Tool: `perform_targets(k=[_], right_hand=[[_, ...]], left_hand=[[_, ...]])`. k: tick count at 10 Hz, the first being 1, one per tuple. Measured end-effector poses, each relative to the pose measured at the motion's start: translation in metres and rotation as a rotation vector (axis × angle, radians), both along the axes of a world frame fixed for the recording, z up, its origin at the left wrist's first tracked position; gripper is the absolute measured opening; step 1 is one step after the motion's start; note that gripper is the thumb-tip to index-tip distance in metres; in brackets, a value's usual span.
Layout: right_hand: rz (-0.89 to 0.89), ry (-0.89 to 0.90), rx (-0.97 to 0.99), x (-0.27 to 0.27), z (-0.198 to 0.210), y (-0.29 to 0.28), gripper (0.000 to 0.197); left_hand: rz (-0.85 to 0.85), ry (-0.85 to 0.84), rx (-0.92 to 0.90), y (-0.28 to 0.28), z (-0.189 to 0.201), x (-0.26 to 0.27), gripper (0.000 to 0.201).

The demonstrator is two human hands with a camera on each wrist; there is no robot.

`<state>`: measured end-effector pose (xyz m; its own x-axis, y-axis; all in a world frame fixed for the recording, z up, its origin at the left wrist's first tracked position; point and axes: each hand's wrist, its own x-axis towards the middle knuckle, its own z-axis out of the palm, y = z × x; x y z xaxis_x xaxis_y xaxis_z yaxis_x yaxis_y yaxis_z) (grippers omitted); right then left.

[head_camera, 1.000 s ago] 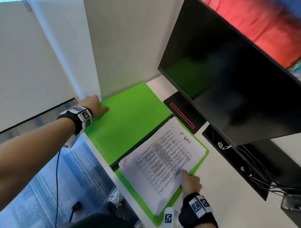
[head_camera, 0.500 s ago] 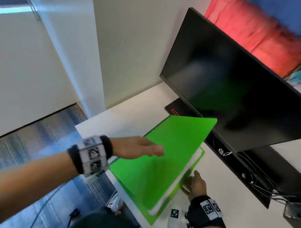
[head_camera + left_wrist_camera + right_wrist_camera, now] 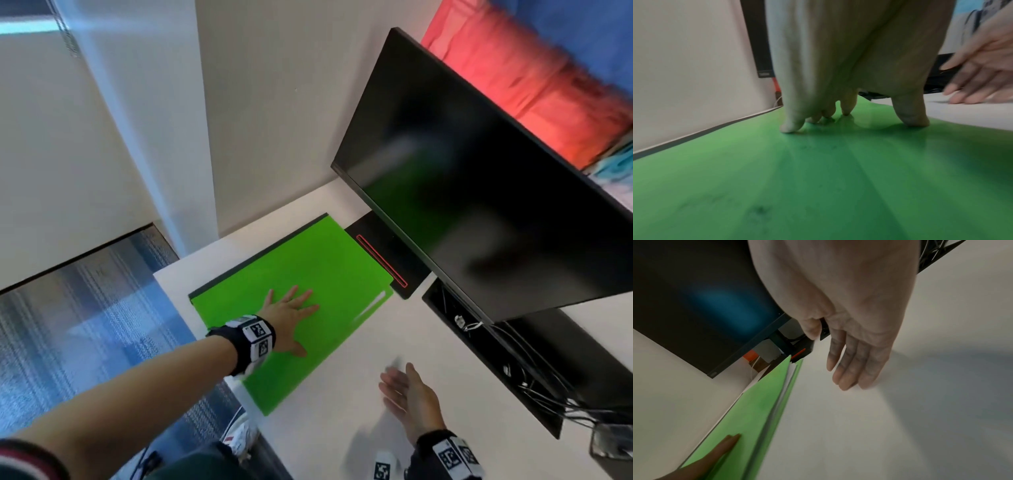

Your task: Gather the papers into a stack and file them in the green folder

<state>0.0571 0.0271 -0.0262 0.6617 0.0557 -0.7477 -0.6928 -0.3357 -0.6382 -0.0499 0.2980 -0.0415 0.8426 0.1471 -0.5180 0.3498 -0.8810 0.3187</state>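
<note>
While left hand (image 3: 291, 313) presses flat, fingers spread, on closed green folder (image 3: 329, 270) at desk's left edge, right hand (image 3: 409, 399) hovers open, empty. Papers (image 3: 368, 310) peek out far-right: risk of slipping if folder tilts.

Bright green folder (image 3: 318, 274) with a dark spine edge and a white sliver of papers (image 3: 368, 308) at its three-o'clock edge, on a white desk (image 3: 359, 404); black monitor (image 3: 479, 192) with a red-lined black base (image 3: 387, 260) at one o'clock; black-and-white checkered wristbands (image 3: 257, 337); blue-grey striped carpet (image 3: 68, 325) at nine.
</note>
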Motion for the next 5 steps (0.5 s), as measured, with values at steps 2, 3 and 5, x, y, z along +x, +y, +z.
perform_targets(k=[2, 3, 5], right_hand=[[-0.001, 0.054, -0.057, -0.002, 0.003, -0.019, 0.04], [-0.009, 0.046, -0.036, -0.005, 0.007, -0.028, 0.039], [-0.011, -0.212, -0.027, -0.002, 0.05, -0.043, 0.027]], left_hand=[[0.019, 0.076, 0.051, 0.078, 0.011, 0.008, 0.11], [0.088, 0.131, 0.042, 0.104, 0.015, 0.019, 0.11], [0.341, 0.008, 0.01, 0.082, 0.027, 0.047, 0.075]])
